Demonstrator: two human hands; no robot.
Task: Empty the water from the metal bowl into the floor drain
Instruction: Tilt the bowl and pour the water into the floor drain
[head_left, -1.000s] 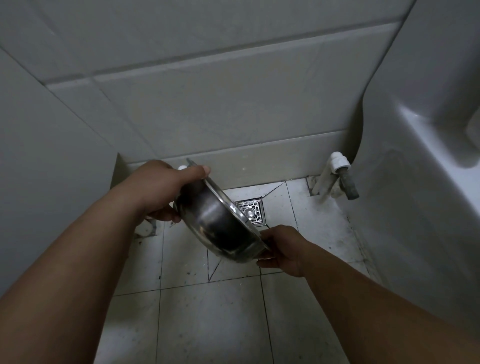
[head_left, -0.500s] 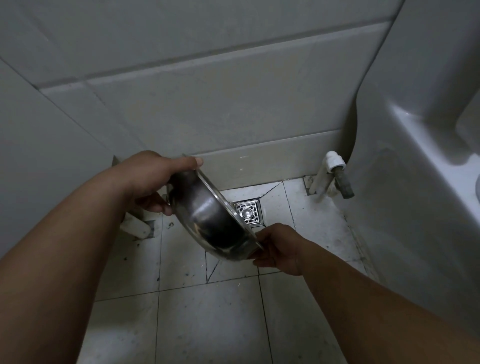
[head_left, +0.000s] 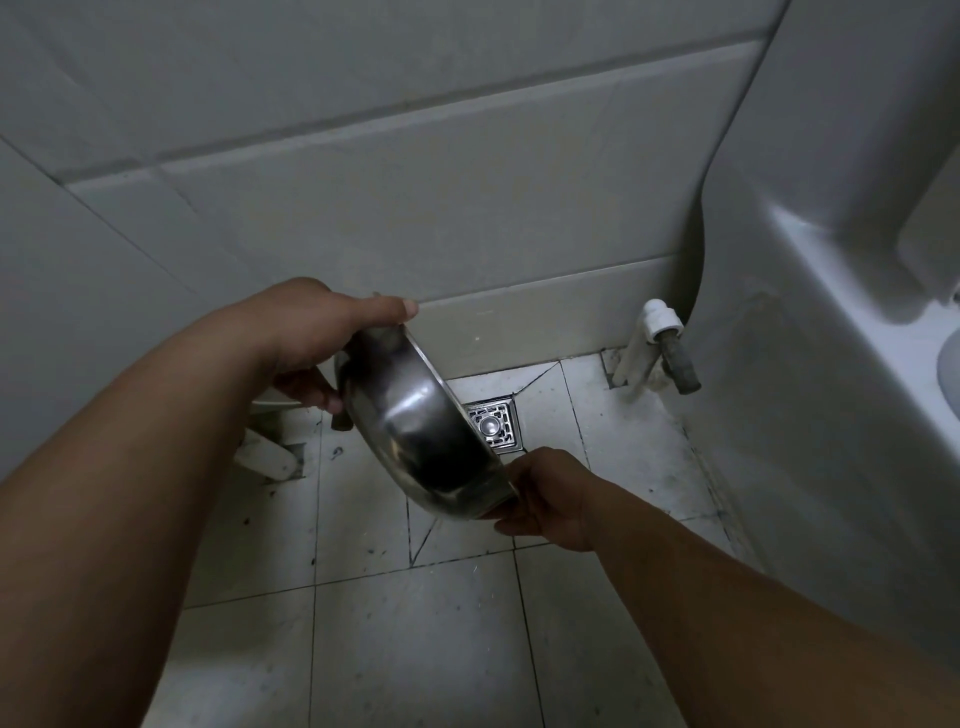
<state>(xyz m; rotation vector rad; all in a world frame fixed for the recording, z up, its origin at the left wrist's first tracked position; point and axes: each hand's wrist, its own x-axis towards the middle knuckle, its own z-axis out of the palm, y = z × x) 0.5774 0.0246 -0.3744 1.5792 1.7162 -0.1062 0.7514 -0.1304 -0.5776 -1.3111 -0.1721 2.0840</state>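
The left hand (head_left: 311, 332) gripped the upper rim of a shiny round stainless-steel bowl (head_left: 421, 431), thumb stretched along the rim's top edge and fingers curled behind it. Below and just left of that hand, a short white pipe stub (head_left: 265, 457) lay against the grimy white tiled floor (head_left: 415, 649). The bowl was tilted steeply, its outer underside facing the camera and its open mouth turned away toward the wall; its inside was hidden, so any water could not be seen. The right hand (head_left: 550, 499) closed on the bowl's lower rim. Just beyond the bowl, above the right hand, sat the square metal floor drain grate (head_left: 493, 426), partly covered by the rim. Farther right of both hands, a white pipe with a dark spout (head_left: 670, 353) stood near a white plastic appliance body (head_left: 810, 364).
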